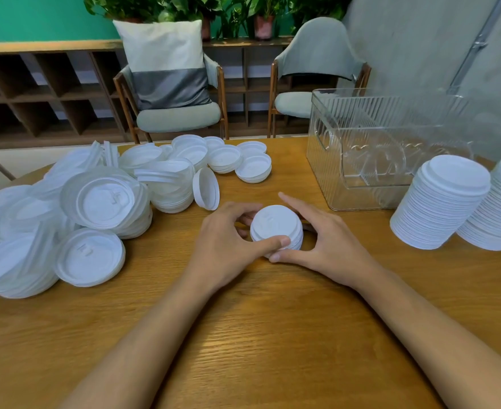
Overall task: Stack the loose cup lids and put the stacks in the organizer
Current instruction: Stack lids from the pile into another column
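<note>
On the wooden worktop (258, 335), with its warm, visible grain, a small stack (276, 221) of white cup lids stands in the middle, between the two hands. The lids are round and thin, with a raised rim and a matte surface. The left hand (225, 240) has its grip closed around the small stack: the thumb presses on the near side and the fingers curl round the far left side. The right hand (332, 243) grasps it from the right, with the thumb at the near base and the index finger reaching past the far side. At the left lies a big heap of loose lids (96, 202), some half-transparent, one standing on its edge (205, 188). Some lids carry a small embossed mark, but it is not readable. At the right stand two tall stacks (441, 202) of lids, both leaning. Just behind them, further away, is the organizer (361, 137), a clear plastic box with ribbed walls and curved dividers inside. Beyond the worktop are two grey-green padded chairs (302, 104) with wooden legs, and the left one holds a white and grey cushion (166, 63).
</note>
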Available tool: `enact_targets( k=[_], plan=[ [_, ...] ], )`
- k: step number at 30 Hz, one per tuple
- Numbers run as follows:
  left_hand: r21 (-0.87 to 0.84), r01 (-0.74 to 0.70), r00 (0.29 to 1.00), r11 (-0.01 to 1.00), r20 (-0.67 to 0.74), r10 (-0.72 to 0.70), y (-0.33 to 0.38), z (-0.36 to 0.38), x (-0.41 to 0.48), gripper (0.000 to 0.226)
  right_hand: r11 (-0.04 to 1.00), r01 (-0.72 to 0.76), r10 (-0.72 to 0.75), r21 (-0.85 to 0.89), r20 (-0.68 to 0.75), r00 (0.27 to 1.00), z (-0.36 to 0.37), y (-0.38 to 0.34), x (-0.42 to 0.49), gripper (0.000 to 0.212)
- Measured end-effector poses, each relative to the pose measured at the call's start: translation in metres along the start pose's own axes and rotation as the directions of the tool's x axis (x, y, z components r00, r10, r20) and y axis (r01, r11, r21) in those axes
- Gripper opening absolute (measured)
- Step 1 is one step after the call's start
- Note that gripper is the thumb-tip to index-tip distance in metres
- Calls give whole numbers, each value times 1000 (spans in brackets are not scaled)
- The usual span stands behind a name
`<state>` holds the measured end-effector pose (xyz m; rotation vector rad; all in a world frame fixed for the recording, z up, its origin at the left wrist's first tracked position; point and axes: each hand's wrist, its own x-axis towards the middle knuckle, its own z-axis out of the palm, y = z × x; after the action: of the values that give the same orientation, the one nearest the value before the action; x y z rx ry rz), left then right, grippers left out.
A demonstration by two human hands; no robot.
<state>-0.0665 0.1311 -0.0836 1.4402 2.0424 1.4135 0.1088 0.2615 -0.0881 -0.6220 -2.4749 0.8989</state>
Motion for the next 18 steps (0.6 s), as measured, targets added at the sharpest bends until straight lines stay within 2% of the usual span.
enact_targets(
  k=[10, 14, 16, 18],
  plan=[
    [123, -64, 998, 990, -9, 65, -3, 9, 0, 63, 999, -21, 23, -50, 52, 998, 1, -2, 1, 116],
    [139, -80, 995, 987, 67, 72, -4, 2, 3, 65, 999, -27, 29, -24, 50, 998, 0, 0, 0, 112],
    [204, -144, 985, 968, 121, 121, -5, -10, 3, 59, 999, -27, 28, -31, 47, 998, 2, 0, 0, 110],
    [353, -244, 969, 903, 116, 216, -8, -24, 5, 41, 999, -30, 32, -40, 43, 999, 2, 0, 0, 109]
  ],
)
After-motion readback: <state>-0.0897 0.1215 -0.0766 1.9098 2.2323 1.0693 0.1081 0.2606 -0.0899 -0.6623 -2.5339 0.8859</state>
